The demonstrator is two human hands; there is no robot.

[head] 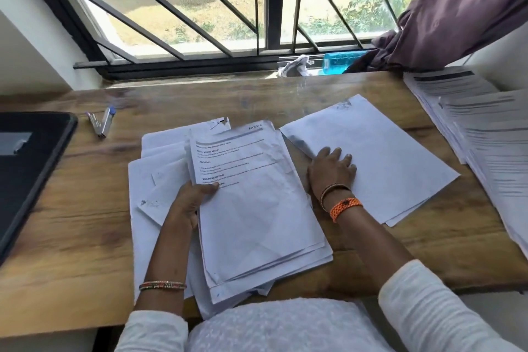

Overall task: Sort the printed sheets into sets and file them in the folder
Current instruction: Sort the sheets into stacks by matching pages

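Note:
A stack of printed sheets (257,203) lies in the middle of the wooden desk (71,237), text side up. My left hand (191,203) grips its left edge, thumb on top of the printed page. To the right lies a small pile of face-down white sheets (380,157); my right hand (331,171) rests flat on its near left corner with fingers spread. More loose sheets (154,180) spread out under and left of the main stack. A black folder (28,163) lies at the desk's left edge.
A stapler (101,121) sits at the back left, near the folder. Further stacks of printed pages (480,128) cover the right end of the desk. On the window sill are a blue bottle (340,61) and a crumpled cloth (295,66); a purple curtain (457,8) hangs at right.

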